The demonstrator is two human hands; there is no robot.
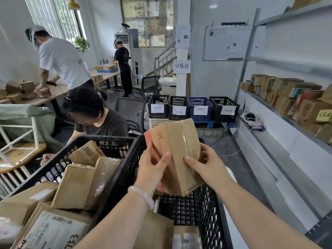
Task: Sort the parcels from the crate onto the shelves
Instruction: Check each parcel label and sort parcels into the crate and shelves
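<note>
I hold a taped brown cardboard parcel (177,150) with red print above a black plastic crate (212,218). My left hand (152,169), with a pale bangle on the wrist, grips the parcel's left side and underside. My right hand (208,164) grips its right side, thumb across the front. Lower in that crate lie a few more parcels (186,237). A second black crate (59,164) to the left is full of several cardboard parcels (75,186). The metal shelves (291,123) stand on the right, with several parcels (287,94) on the middle level.
A seated person (97,115) bends over just beyond the left crate. Two standing people (61,58) work at tables further back. Labelled baskets (194,108) stand on the floor ahead by a white pillar (182,69). Open grey floor (231,150) runs along the shelves.
</note>
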